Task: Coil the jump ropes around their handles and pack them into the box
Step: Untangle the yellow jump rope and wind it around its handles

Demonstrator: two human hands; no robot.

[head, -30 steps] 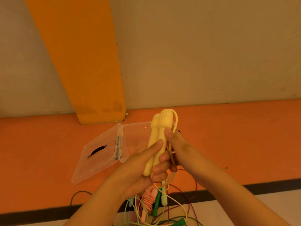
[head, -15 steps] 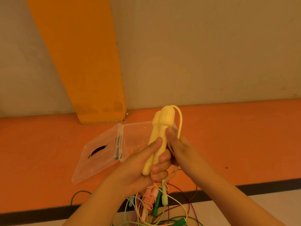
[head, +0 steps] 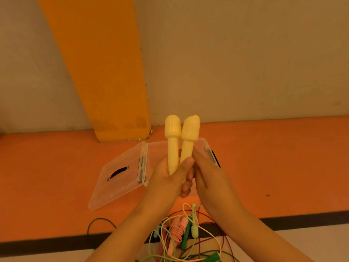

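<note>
An orange floor [head: 264,167] meets a beige wall [head: 245,63] with an orange pillar [head: 105,72]. The left hand [head: 170,180] grips two yellow handles [head: 172,144] at their lower ends, thumb across the front, and holds them upright above the floor. The right hand [head: 209,174] lies against the right handle with its thumb along it; its fingers are hidden, so I cannot tell if it grips. Behind the hands a clear box [head: 205,146] stands open, with its lid [head: 117,182] flat to the left. At the floor's near edge lies a tangle of ropes [head: 205,241], among them a coiled pink rope [head: 177,231].
</note>
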